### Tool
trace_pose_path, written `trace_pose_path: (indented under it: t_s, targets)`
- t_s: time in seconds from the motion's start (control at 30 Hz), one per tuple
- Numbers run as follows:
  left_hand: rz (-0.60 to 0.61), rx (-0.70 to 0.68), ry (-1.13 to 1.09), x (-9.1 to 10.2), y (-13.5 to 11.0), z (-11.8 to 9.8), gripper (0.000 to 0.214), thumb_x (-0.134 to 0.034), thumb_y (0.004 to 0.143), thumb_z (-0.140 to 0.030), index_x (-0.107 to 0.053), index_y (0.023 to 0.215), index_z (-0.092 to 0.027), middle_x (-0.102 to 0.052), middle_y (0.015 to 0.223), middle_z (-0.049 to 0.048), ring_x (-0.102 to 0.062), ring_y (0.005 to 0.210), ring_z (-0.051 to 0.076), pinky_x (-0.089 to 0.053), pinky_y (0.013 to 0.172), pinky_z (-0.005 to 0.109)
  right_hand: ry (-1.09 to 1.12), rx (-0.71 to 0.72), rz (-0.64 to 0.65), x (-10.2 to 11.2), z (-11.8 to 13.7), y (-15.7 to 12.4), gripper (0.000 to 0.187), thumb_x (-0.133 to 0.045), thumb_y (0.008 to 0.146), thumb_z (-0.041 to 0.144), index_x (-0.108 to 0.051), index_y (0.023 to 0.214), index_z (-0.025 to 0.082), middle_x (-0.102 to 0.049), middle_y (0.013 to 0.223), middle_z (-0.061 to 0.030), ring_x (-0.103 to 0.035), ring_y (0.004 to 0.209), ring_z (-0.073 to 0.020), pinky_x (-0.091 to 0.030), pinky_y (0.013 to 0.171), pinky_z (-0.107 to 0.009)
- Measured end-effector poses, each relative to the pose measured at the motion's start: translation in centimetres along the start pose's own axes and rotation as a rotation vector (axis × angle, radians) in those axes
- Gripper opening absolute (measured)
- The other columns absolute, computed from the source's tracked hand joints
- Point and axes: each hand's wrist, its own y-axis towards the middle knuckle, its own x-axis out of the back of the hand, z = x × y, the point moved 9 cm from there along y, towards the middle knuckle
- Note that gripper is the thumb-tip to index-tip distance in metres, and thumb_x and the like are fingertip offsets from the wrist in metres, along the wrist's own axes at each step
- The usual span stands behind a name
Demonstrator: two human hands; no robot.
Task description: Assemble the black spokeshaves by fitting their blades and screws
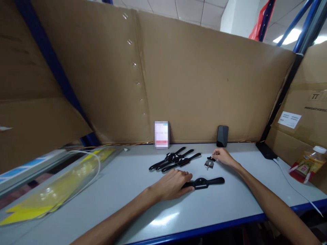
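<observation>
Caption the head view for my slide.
Left hand holding a black two-handled tool, right hand at small loose parts.

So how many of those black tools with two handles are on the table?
4. Three lie close together: the left tool, the middle tool and the right tool. The fourth tool is nearer the camera, in the left grip, which covers part of it.

Place: workshop or store rm, can't tell which
Tools [184,162]: black, 3 alike, close together
Table [237,204]: long, grey top, blue edge [212,227]
Posts [45,49]: blue, like big shelf legs
Wall [204,85]: just brown card w/ a seam [140,68]
Box [311,81]: big, brown, w/ white label [289,119]
Ceiling [189,12]: white tiles & bright light [291,36]
</observation>
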Motion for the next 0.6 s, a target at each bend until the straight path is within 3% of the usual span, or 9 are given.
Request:
trace_pose_path:
  t_s: [0.13, 0.27, 0.4, 0.6]
  targets:
    - [0.005, 0.005, 0.022, 0.2, 0.0, -0.2, 0.029, -0.050, 0.103, -0.042, -0.060, 0.090, -0.018, -0.069, 0.084, 0.0069, -0.066, 0.073, 0.025, -0.033, 0.059, 0.034, -0.080, 0.066, -0.062, 1.1, 1.5, -0.8, 0.007, -0.068, 0.080, 0.018, -0.074, 0.083, 0.016, -0.070, 0.076, -0.0038, -0.059, 0.070, -0.0163, -0.038, 0.064, -0.025]
    - [0.018, 0.008, 0.025, 0.1, -0.1, -0.2, 0.029, -0.051, 0.103, -0.043, -0.059, 0.090, -0.019, -0.069, 0.085, 0.0069, -0.066, 0.074, 0.025, -0.033, 0.059, 0.033, -0.174, 0.169, -0.013, 0.8, 3.4, -1.6, 0.014, -0.064, 0.081, 0.011, -0.076, 0.082, 0.018, -0.073, 0.081, -0.0046, -0.061, 0.074, -0.0169, -0.038, 0.068, -0.025]
    - [0.030, 0.009, 0.026, 0.0, -0.1, -0.2, 0.029, -0.050, 0.103, -0.043, -0.059, 0.090, -0.018, -0.069, 0.085, 0.0074, -0.066, 0.074, 0.025, -0.033, 0.060, 0.033, -0.251, 0.237, 0.101, 0.0, 4.8, -2.5, 0.020, -0.063, 0.079, 0.007, -0.078, 0.087, 0.018, -0.072, 0.078, -0.0035, -0.060, 0.071, -0.0157, -0.037, 0.066, -0.024]
    - [0.033, 0.014, 0.006, 0.0, 0.0, -0.1, 0.029, -0.050, 0.103, -0.042, -0.060, 0.089, -0.018, -0.069, 0.085, 0.0083, -0.066, 0.075, 0.025, -0.036, 0.062, 0.034, -0.242, 0.260, 0.268, -1.3, 6.9, -4.4, 0.021, -0.070, 0.078, 0.017, -0.079, 0.097, 0.021, -0.072, 0.080, -0.0015, -0.058, 0.069, -0.0142, -0.035, 0.063, -0.024]
